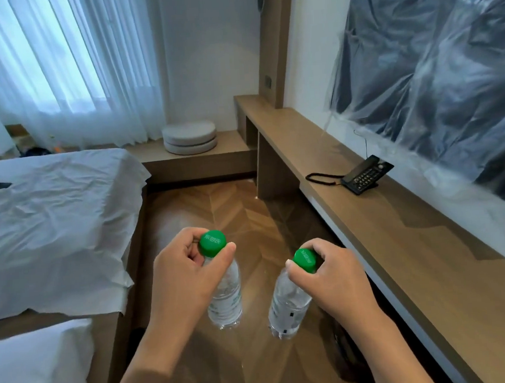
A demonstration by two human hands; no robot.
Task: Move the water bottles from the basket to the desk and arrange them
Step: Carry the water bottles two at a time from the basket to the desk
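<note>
Water bottles point(224, 298): clear, green caps point(212, 243) with pale lettering. Worktop point(396, 220): light wood grain. Telephone point(366, 175): black, at the worktop's wall edge. Floor point(231, 210): brown herringbone. Bed linen point(52, 211): white. Curtain point(66, 63): sheer white. Cushions point(189, 136): off-white.

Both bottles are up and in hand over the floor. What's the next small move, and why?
Probably swing both to the right and set them down on the desk. The left hand pinches one bottle by its green cap, the right hand the other bottle, both hanging over the floor; bare desk top lies nearer you than the telephone.
</note>
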